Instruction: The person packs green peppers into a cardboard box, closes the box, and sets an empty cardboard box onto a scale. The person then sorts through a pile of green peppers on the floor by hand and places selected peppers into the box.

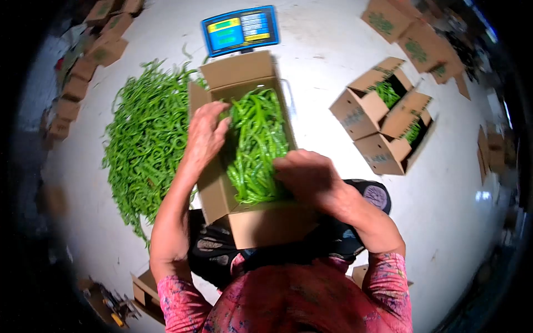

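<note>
Lowest in the frame I see a pink patterned shirt and, just above it, dark patterned trousers. At centre, an open cardboard box, flaps spread, holds long green peppers. The right hand, right of centre, lies at the peppers' edge, fingers curled inward; I cannot tell whether they grip any. The left hand, left of centre, lies over the box's left side, fingers loosely bent; I cannot tell whether they have hold of anything. Left of the box I note a loose pile of similar peppers; at right, two open cartons with green contents. Top centre: a blue-framed display. Further boxes line the upper left and upper right.
</note>
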Motion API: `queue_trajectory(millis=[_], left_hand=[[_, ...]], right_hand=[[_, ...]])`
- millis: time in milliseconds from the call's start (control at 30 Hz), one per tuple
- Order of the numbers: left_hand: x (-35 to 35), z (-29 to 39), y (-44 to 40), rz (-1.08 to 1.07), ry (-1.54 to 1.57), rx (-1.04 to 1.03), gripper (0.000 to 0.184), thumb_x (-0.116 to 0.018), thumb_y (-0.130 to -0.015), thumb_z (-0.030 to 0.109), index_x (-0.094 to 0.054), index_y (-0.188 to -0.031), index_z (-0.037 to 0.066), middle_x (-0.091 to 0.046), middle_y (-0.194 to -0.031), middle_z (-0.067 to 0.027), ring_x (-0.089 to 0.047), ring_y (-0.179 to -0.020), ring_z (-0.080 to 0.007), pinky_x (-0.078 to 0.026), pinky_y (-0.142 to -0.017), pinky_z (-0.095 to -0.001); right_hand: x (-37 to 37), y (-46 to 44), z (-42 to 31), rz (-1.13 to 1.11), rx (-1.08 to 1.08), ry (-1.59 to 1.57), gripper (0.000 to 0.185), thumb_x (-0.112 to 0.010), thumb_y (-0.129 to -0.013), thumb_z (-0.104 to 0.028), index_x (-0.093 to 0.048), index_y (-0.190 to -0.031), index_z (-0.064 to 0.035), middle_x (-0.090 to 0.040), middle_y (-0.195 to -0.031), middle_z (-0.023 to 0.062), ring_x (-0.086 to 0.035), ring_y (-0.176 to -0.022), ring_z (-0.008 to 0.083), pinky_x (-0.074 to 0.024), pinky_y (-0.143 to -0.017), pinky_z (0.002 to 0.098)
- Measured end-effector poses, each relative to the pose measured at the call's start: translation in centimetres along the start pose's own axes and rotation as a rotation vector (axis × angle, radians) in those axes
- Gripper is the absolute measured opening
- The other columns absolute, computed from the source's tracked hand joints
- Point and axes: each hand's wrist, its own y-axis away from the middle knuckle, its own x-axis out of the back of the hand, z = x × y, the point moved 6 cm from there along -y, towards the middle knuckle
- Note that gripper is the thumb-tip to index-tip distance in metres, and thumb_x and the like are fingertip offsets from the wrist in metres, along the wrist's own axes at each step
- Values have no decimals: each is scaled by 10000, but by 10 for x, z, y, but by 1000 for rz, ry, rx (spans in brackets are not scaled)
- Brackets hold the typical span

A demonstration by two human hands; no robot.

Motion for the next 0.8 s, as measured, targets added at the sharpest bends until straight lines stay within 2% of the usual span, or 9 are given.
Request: queue_trajectory(millis=[67,167,267,433,533,633,733,800], left_hand=[[6,12,-3,-65,52,26,314,-606,-861,130,-612,-1154,17,-618,-1158,-183,-567,-1108,-349,-430,-966,-404],[13,21,-5,-69,74,-38,313,-603,-878,159,-603,-1155,13,-621,-1136,-181,-571,-1083,-351,-432,-949,-398],[15,10,-3,-66,78,-19,317,-606,-875,154,-602,-1158,11,-625,-1108,-185,-581,-1045,-349,-444,-926,-398],[17,-11,2,-53,56,25,315,-630,-852,133,-612,-1139,6,-639,-1052,-187,-607,-969,-335,-472,-875,-403],[16,-12,7,-17,-11,-64,312,-651,-835,117,-618,-1125,10,-639,-1067,-194,-578,-1037,-358,-454,-915,-420],[16,-16,7,-41,2,-16,317,-653,-832,113,-609,-1126,4,-628,-1090,-203,-560,-1064,-375,-445,-929,-437],[14,-21,5,-6,-38,-37,354,-659,-816,90,-588,-1150,-3,-615,-1107,-206,-559,-1058,-385,-447,-922,-447],[9,-24,3,79,-87,-69,424,-670,-785,74,-559,-1185,-12,-588,-1130,-209,-546,-1076,-393,-438,-938,-449]], right_hand=[[-5,-1,-6,3,18,155,80,-625,-762,-134,-546,-773,-134,-508,-695,31,-570,-641,227,-465,-520,342],[0,-5,-11,92,58,-22,74,-613,-757,-124,-546,-790,-128,-503,-706,34,-574,-658,217,-485,-533,351],[-2,-7,-14,39,47,-50,85,-620,-763,-112,-547,-805,-122,-505,-720,43,-577,-678,230,-493,-566,358],[-9,-11,-9,-105,-9,-117,217,-672,-786,-118,-615,-992,-79,-566,-808,85,-593,-757,277,-509,-656,378],[-12,-15,-8,-150,-40,-170,226,-670,-792,-124,-615,-1004,-68,-571,-840,101,-582,-794,289,-499,-695,399],[-21,-22,-12,-220,-64,-87,170,-610,-729,-27,-561,-891,-30,-532,-858,134,-547,-870,312,-452,-737,427],[-38,-29,-17,-302,12,38,201,-605,-687,-2,-551,-880,-11,-528,-893,147,-532,-916,316,-439,-778,419],[-37,-36,-26,-274,31,6,234,-600,-660,13,-553,-888,-5,-530,-914,147,-529,-926,313,-435,-792,410]])
